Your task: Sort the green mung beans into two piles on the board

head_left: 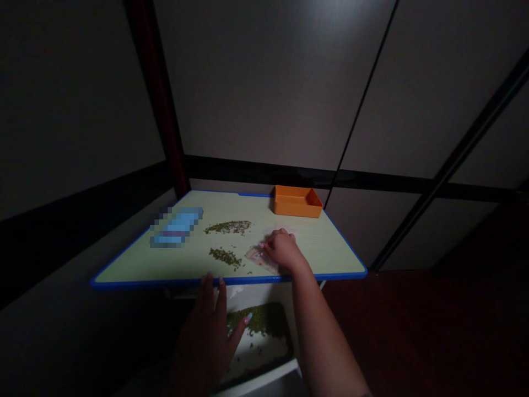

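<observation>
My right hand (281, 249) rests on the pale green table (330, 248), fingers curled over a small clear plastic bag (257, 257) that lies flat near the front edge. Two small heaps of green beans lie to its left: one farther back (228, 226), one nearer (225, 256). My left hand (212, 325) is below the table's blue front edge, fingers stretched out and touching that edge, holding nothing. Under it stands a white tray (264, 358) with a larger pile of green beans (260, 318).
An orange box (296, 200) stands at the table's back edge. A blurred blue patch (177, 226) lies on the table's left side. Grey wall panels with dark strips rise behind. The floor to the right is dark reddish.
</observation>
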Motion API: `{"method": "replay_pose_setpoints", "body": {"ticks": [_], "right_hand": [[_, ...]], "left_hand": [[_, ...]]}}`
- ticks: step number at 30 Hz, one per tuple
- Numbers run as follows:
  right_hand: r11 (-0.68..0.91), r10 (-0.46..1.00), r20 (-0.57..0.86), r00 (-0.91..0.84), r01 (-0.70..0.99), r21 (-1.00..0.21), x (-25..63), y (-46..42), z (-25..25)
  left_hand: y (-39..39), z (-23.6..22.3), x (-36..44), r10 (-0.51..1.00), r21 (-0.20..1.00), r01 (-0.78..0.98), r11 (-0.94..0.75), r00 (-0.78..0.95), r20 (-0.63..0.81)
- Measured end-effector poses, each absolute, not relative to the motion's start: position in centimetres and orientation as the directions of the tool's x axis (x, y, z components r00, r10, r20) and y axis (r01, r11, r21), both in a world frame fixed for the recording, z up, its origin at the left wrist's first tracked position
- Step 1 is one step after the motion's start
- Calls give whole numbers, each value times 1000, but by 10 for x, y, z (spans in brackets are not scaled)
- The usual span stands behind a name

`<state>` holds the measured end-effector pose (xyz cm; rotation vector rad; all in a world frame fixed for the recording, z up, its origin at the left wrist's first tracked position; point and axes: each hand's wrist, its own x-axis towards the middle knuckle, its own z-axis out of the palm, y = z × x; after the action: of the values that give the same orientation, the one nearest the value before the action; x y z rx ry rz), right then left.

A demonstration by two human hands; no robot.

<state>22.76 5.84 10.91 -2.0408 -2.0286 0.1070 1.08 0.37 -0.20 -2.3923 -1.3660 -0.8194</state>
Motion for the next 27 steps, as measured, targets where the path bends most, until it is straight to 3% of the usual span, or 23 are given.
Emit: {"method": "replay_pose_setpoints", "body": {"ticks": [10, 19, 27], "right_hand": [[-89, 985, 129, 112, 981, -169, 229, 62, 106], [-260, 945, 153, 289, 948, -185, 237, 62, 105], [-242, 928, 241, 286, 950, -195, 223, 68, 103]], "left_hand": [[3, 2, 12, 674, -20, 863, -505, 409, 615], [0, 4, 14, 713, 13, 869, -495, 397, 577], [-1, 4, 15, 699, 19, 869, -495, 385, 603]]}}
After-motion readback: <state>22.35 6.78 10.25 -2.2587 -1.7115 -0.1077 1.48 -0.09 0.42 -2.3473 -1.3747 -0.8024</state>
